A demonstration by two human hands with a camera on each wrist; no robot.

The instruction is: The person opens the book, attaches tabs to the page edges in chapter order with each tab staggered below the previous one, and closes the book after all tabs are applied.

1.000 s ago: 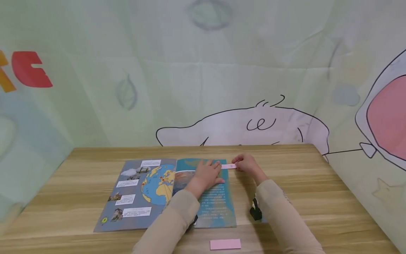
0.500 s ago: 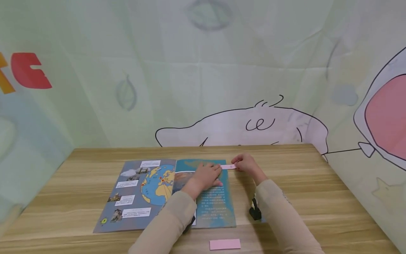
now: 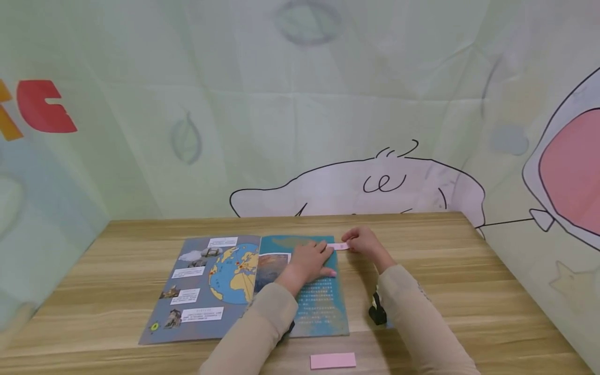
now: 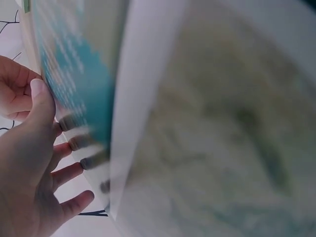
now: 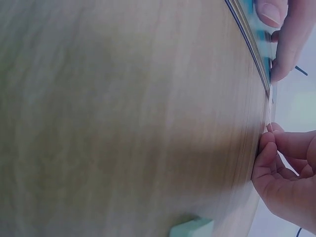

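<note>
An open picture book (image 3: 323, 307) lies on the table, a globe map on its left page and text on the right. My left hand (image 3: 309, 263) rests on the right page near its top outer edge, fingers outstretched; in the left wrist view its fingertips (image 4: 74, 168) touch the page. A pink paper strip (image 3: 338, 246), like a sticky note, sticks out past that edge, its inner end beside the left fingertips. My right hand (image 3: 365, 244) pinches the strip's outer end between thumb and fingers, just off the book; the right wrist view shows this pinch (image 5: 269, 138).
A pink sticky-note pad (image 3: 333, 360) lies at the table's front, below the book. A pale green block (image 5: 193, 228) shows low in the right wrist view. Wooden table (image 3: 469, 271) surrounds the book, with a printed cloth backdrop (image 3: 234, 130) behind.
My left hand has slid slightly right along the page toward the strip's outer end, uncovering more of the page's picture. My right hand keeps its pinch in nearly the same place.
</note>
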